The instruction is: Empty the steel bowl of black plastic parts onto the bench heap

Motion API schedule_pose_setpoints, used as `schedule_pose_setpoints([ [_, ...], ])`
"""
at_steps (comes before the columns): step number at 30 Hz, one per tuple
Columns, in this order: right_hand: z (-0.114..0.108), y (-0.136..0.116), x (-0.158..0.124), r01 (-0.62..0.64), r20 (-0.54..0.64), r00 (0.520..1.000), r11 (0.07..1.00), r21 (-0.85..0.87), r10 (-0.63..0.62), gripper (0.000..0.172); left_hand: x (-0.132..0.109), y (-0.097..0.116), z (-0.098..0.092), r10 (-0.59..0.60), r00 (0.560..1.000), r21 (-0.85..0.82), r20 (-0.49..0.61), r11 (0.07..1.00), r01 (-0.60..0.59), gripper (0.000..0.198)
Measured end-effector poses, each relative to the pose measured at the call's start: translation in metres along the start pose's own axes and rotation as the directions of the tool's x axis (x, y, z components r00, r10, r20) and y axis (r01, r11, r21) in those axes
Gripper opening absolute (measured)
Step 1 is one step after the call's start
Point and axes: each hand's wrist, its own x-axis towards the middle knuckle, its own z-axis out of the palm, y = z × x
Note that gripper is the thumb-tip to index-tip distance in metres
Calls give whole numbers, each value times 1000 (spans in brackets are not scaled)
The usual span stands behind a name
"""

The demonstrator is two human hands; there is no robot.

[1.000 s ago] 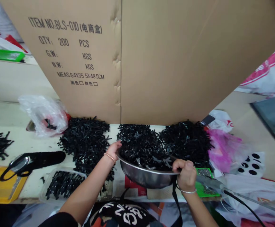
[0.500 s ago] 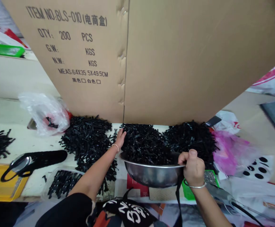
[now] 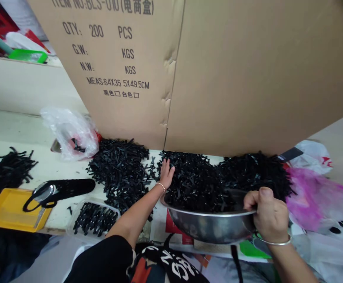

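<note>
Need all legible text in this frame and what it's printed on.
Cardboard box, top line cut by the frame edge: partly readable, ends in Chinese characters
"QTY: 200 PCS"
"G.W: KGS"
"N.W: KGS"
"MEAS:64X35.5X49.5CM"
Two Chinese words with checkboxes below.
Black garment: white lettering, upside down, unreadable.
White bag: red mark, unreadable.

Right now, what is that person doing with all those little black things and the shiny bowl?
A person is working at a table heaped with small black plastic pieces. Their right hand grips the rim of a metal bowl, held at the table's near edge and tipped toward the heaps. Their left hand lies flat, fingers spread, on the middle pile of black pieces. A big cardboard box stands right behind the piles, and a clear plastic bag lies off to the left.
</note>
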Motion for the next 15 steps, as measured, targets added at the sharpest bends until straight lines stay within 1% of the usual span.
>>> schedule_pose_setpoints([
  [4, 4, -15, 16, 84, 31, 996, 996, -17, -84, 68, 0, 0, 3, -3, 1000, -65, -25, 998, 2, 63],
  [6, 7, -21, 24, 106, 45, 994, 994, -38, -104, 69, 1, 0, 3, -6, 1000, -111, -30, 994, 3, 63],
  [9, 10, -27, 34, 116, 77, 991, 992, -56, -112, 70, 1, 0, 0, -6, 1000, -182, -18, 983, 2, 63],
  [12, 8, -31, 45, 124, 110, 987, 988, -94, -114, 71, 1, 1, -3, -12, 1000, -245, 6, 969, 14, 63],
  [15, 3, -34, 56, 96, 125, 989, 987, -128, -80, 73, 0, 3, -7, -17, 1000, -302, 23, 953, 24, 64],
])
